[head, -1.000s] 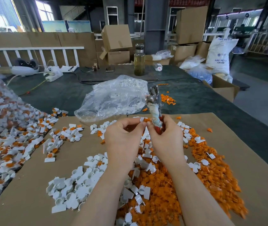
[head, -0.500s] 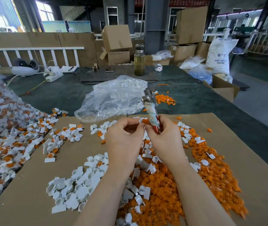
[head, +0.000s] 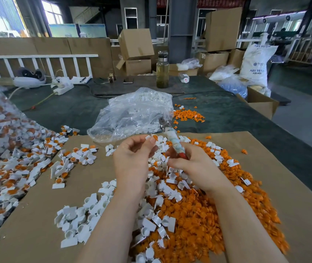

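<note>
My left hand (head: pixel 132 156) pinches a small white plastic part with an orange cap (head: pixel 152 138) between thumb and fingertips. My right hand (head: pixel 191 164) grips a pair of pliers (head: pixel 172 139) by the taped and red handles, with the metal jaws pointing up and away. Both hands hover over a heap of orange caps (head: pixel 199 215) mixed with white plastic parts (head: pixel 83 219) on a brown cardboard sheet (head: pixel 37 215).
A clear plastic bag of white parts (head: pixel 132 114) lies just beyond the cardboard. Assembled white-and-orange pieces (head: pixel 9 168) spill from a big bag at the left. A glass bottle (head: pixel 162 70), more orange caps (head: pixel 187 114), a power strip and cardboard boxes stand farther back.
My hands have drawn slightly apart. The left hand has lifted the small part away from the pliers, and the pliers have tilted more to the left.
</note>
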